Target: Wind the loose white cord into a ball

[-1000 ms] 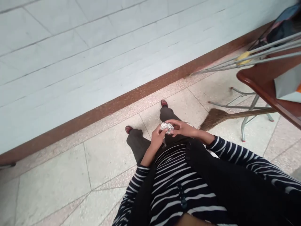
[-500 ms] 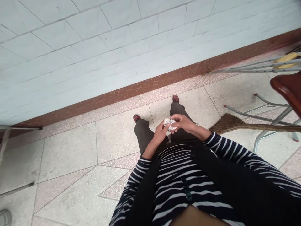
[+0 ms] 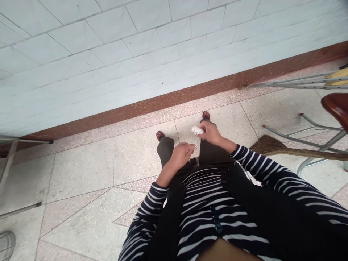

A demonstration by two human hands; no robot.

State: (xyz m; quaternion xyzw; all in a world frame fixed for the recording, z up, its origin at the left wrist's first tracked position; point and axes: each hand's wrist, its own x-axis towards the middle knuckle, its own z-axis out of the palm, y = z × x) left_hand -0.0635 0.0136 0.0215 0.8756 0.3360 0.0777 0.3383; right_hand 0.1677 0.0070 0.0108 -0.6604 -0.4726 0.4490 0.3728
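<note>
My right hand [image 3: 212,132] is closed around a small white bundle [image 3: 196,131], blurred by motion, with ridges like wound string; I cannot tell its exact material. It is held in front of my thighs, above the floor. Lower and to the left, my left hand [image 3: 182,153] has its fingers and thumb pinched together, pointing right. A tiny white bit [image 3: 195,146] shows at those fingertips, perhaps an end of the same material. The two hands are apart, and any strand between them is too faint to make out.
A straw broom [image 3: 268,145] lies at right, by the metal legs of a red-brown stool [image 3: 337,108]. Metal crutches [image 3: 296,84] rest along the tiled wall [image 3: 152,69]. Metal legs [image 3: 21,211] stand at left. My shoes [image 3: 160,135] are near the wall's base.
Both hands were together on the white bundle. My right hand has lifted it up and away, while my left hand has moved lower left, off the bundle. The view has shifted slightly.
</note>
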